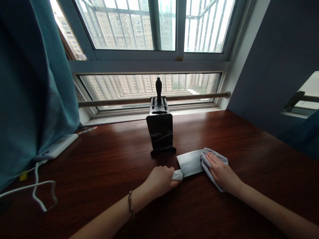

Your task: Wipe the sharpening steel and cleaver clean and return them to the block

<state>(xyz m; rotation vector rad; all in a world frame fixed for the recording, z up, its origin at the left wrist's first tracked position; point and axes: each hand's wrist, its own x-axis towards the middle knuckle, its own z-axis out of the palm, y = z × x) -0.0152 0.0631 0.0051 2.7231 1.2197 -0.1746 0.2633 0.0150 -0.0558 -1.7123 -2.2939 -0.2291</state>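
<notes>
A cleaver [190, 162] with a broad, shiny blade lies low over the dark red wooden table [119, 146]. Its pale handle is in my left hand [160, 179], fingers wrapped round it. My right hand [221, 172] presses a light grey cloth [210, 181] against the far end of the blade, which the cloth partly covers. Just beyond the blade stands a knife block [160, 132] with a black front and a slotted metal top. One black-handled tool [159, 89] sticks up out of it.
On the left, a white power strip [58, 147] and looping white cables [37, 189] lie on the table beside a blue curtain [59, 89]. A horizontal rail [194, 97] crosses the window behind the table. A grey wall [264, 76] bounds the right side.
</notes>
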